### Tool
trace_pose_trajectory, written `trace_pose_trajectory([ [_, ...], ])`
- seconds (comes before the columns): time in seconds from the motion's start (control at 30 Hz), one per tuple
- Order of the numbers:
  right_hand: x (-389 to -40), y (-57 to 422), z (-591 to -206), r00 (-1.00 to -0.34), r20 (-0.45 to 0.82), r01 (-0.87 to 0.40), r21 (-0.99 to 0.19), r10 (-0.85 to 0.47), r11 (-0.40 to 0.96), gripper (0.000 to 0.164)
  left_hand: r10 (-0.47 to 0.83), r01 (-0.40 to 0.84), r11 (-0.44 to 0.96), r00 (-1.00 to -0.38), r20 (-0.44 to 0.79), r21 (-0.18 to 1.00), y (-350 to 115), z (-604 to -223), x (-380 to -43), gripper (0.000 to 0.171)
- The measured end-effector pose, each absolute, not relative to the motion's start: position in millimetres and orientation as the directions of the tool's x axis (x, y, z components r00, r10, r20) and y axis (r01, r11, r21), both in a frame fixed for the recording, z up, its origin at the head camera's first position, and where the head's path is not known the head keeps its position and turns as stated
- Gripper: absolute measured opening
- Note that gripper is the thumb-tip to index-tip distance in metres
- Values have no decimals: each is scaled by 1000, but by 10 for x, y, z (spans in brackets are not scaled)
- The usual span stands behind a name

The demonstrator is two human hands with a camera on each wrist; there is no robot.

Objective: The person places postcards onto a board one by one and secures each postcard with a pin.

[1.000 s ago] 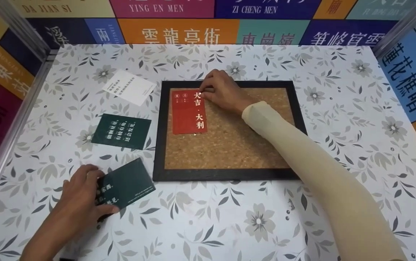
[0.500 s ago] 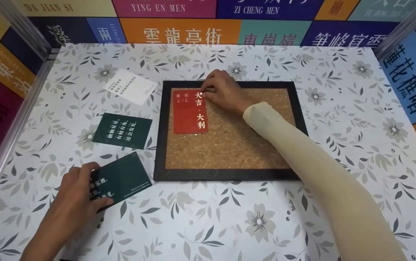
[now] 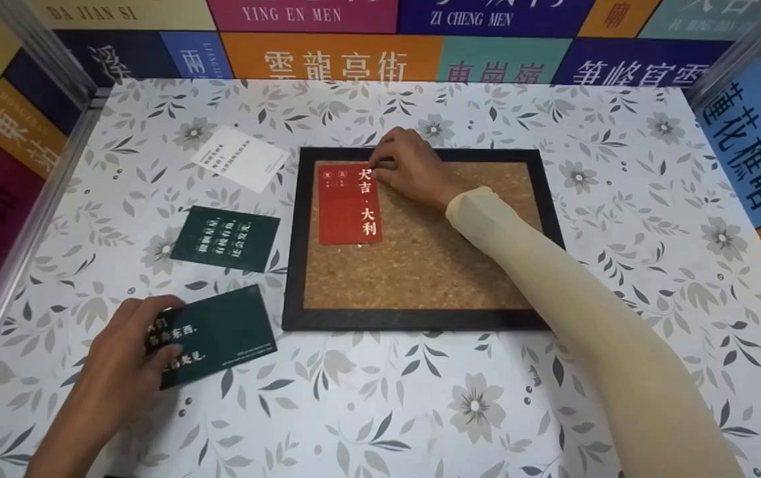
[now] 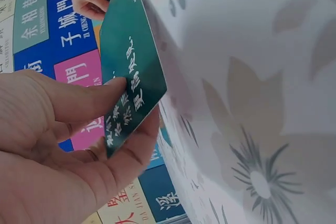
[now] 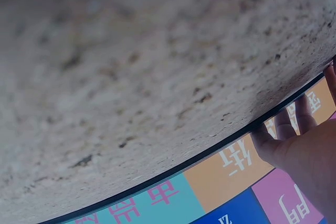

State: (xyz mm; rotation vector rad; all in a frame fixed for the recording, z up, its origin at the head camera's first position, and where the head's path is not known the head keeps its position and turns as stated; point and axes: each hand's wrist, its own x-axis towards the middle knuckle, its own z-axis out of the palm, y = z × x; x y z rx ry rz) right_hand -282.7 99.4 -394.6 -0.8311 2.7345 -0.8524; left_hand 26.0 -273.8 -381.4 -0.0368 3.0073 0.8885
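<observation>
My left hand pinches the left end of a dark green card with white writing, thumb on top. In the left wrist view the card is tilted, with fingers under it. My right hand lies over the upper part of a black-framed cork board. Its fingertips touch the top right corner of a red card with white characters, which lies at the board's left side. Whether they grip or press there is hidden. In the right wrist view the right hand reaches down to the cork.
Another dark green card and a white card lie left of the board on the flower-patterned table. Small shiny bits show just below the red card. Colourful lettered panels close off the back and sides.
The left hand has drawn the green card left and turned it a little, showing more of its writing. The right hand and red card stay in place; the view has shifted slightly.
</observation>
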Motion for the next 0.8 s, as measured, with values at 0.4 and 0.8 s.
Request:
trace_pose_trajectory([
  [0.4, -2840, 1005, -3937, -826, 25, -477, -562, -563, 675, 20, -26, -14, 721, -1000, 7, 693, -2835, -3768, 241, 66],
  [0.8, -2828, 1011, -3943, -817, 33, -491, -562, -575, 666, 21, -61, -86, 612, -996, -62, 786, -2857, -3730, 159, 64],
])
